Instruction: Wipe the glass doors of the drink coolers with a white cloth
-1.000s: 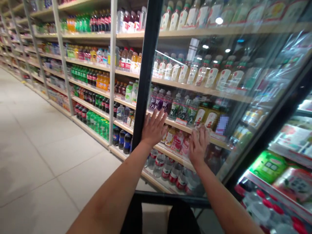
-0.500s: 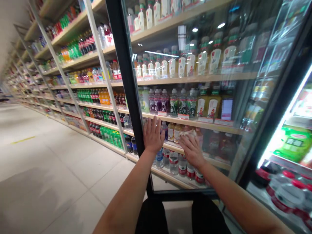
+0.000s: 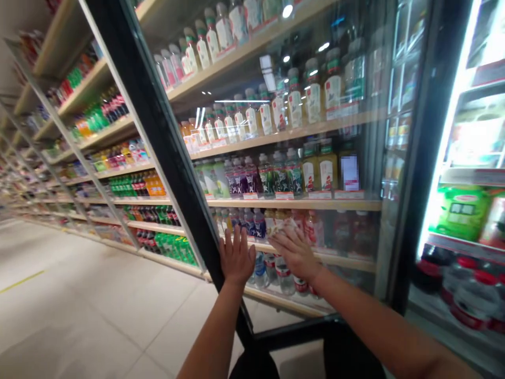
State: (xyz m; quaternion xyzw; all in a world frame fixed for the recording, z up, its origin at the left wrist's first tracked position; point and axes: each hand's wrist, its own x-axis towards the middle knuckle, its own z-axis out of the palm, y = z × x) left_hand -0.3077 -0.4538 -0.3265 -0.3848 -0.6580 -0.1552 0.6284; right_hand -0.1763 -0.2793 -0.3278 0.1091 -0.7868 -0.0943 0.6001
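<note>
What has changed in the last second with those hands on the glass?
The right hand has slid its cloth leftward across the glass door, closer to the left hand, which stays flat on the glass beside the black frame. The cloth is still held.

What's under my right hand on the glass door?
A pale cloth peeks out above the right hand, pressed on the glass door; most of it is covered.
</note>
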